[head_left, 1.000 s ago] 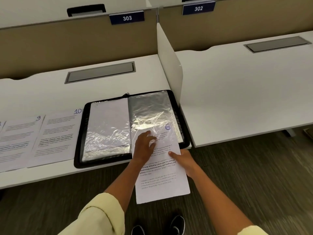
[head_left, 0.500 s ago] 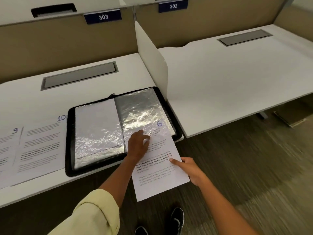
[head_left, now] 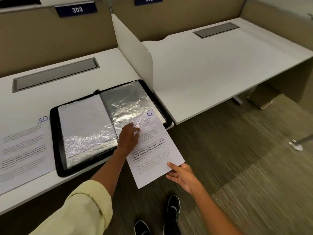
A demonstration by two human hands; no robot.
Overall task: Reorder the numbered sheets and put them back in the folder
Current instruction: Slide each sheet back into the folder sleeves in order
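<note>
A black zip folder point(head_left: 55, 141) lies open on the left desk, showing shiny clear sleeves. The sheet numbered 6 point(head_left: 152, 150) has its top part inside the right-hand sleeve, while its lower half hangs over the desk's front edge. My left hand point(head_left: 127, 138) rests on the sleeve's lower edge, fingers at the opening over the sheet. My right hand point(head_left: 182, 174) holds the sheet's lower right edge, thumb on top and fingers beneath. The sheet numbered 10 point(head_left: 25, 146) lies flat left of the folder.
A white divider panel point(head_left: 133, 53) stands right behind the folder, between the two desks. The right desk point(head_left: 220, 68) has a grey cable flap point(head_left: 216, 30). My shoes point(head_left: 172, 207) stand on the carpet below. A metal stand foot point(head_left: 296, 146) is at far right.
The view has swung right, so the sheet numbered 9 left the frame. My right hand slid down from the sheet's middle to its lower right edge; the left hand stayed at the sleeve.
</note>
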